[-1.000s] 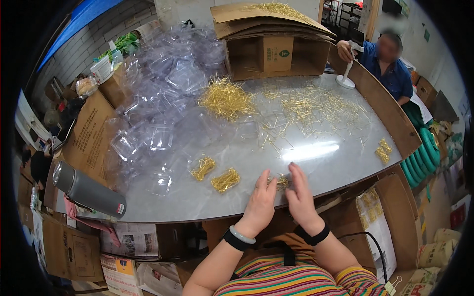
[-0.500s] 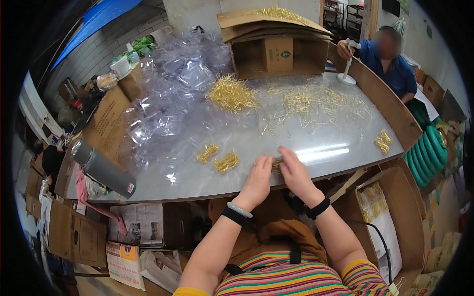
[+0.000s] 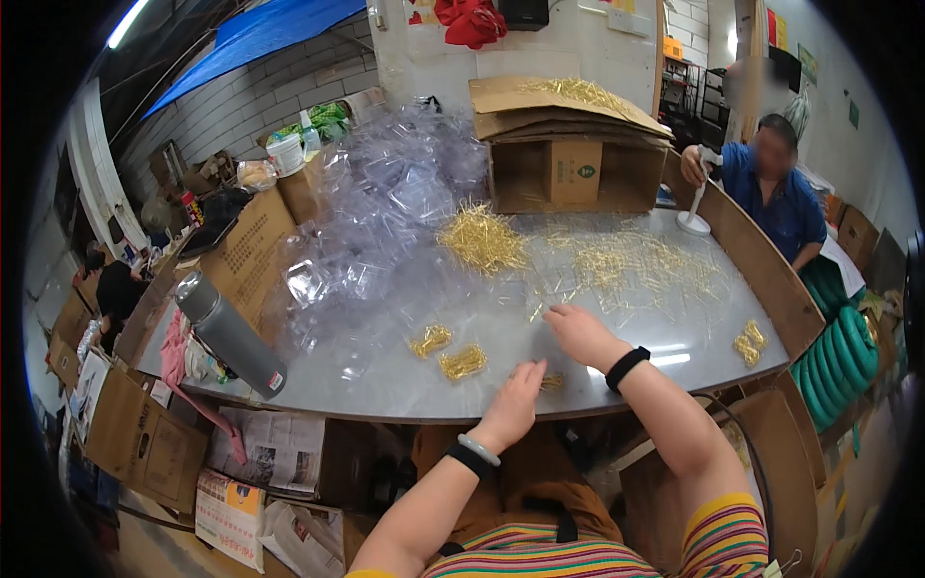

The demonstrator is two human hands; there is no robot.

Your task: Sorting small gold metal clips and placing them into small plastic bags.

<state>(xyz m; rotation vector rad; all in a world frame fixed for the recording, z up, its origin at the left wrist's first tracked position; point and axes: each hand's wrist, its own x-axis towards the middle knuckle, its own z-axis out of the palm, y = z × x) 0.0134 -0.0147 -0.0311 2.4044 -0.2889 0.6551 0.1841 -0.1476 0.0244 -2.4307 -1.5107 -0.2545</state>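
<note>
My left hand [image 3: 511,407] is at the table's front edge, fingers curled together against a small bunch of gold wire pieces [image 3: 550,382] that shows beside it. My right hand [image 3: 582,334] reaches farther out, fingertips drawn together at the near end of the loose gold wire pieces [image 3: 647,267]. Whatever it pinches is too small to make out. Two small gold bundles lie left of my left hand: one nearer [image 3: 462,361], one behind it [image 3: 431,340]. A heaped pile of gold wire pieces [image 3: 482,237] stands farther back.
Clear plastic packs [image 3: 385,207] heap up at the left. A grey bottle [image 3: 229,335] stands at the front left. More gold bundles [image 3: 750,342] lie at the right. A cardboard box [image 3: 511,173] stands at the back. Across the right-hand board, a person [image 3: 771,202] grips a white stand [image 3: 694,220].
My hands were together around the small bunch; now the right one has moved away, up toward the loose wire pieces. My left hand stays by the bunch. The view has tilted up.
</note>
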